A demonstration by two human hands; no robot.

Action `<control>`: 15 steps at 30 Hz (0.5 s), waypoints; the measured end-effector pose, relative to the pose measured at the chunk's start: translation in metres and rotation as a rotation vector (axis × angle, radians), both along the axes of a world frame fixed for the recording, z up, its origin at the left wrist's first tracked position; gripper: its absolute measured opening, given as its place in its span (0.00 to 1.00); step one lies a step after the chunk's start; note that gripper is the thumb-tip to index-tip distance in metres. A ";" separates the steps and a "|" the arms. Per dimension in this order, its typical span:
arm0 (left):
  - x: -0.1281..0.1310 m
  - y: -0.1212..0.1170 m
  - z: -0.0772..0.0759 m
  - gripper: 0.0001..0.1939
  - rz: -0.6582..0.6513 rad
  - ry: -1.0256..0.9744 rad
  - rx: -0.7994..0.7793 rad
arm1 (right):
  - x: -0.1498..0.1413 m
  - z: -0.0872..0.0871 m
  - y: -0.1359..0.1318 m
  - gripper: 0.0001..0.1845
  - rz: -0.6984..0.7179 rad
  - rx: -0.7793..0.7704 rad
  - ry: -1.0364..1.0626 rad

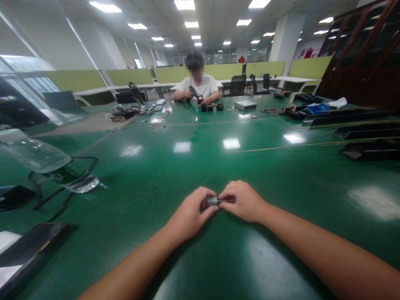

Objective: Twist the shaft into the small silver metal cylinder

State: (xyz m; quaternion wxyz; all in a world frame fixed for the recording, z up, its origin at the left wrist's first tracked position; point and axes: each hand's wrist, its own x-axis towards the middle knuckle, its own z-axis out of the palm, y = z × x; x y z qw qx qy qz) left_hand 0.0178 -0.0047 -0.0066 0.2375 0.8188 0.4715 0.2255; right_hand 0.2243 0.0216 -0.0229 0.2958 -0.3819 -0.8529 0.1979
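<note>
Near the front middle of the green table, my left hand [193, 210] is closed around a small grey metal cylinder [212, 201]. It lies on its side between my two hands, and a thinner dark shaft [221, 201] sticks out of its right end. My right hand [244, 201] pinches this shaft between thumb and fingers. Both hands rest low over the tabletop, fingertips nearly touching. The cylinder's left end is hidden by my left fingers, and its exact kind is too small to make out.
A water bottle [56, 160] lies tilted at the left, with a black cable [61, 208] beside it and a phone-like dark slab [34, 250] nearer. Thin rods [281, 147] and black trays [371, 149] lie right. Across the table a person [196, 85] holds a dark tool.
</note>
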 end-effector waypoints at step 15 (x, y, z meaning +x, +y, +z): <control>0.001 0.000 0.003 0.09 0.013 0.005 -0.019 | 0.009 0.001 -0.001 0.04 -0.016 -0.027 -0.028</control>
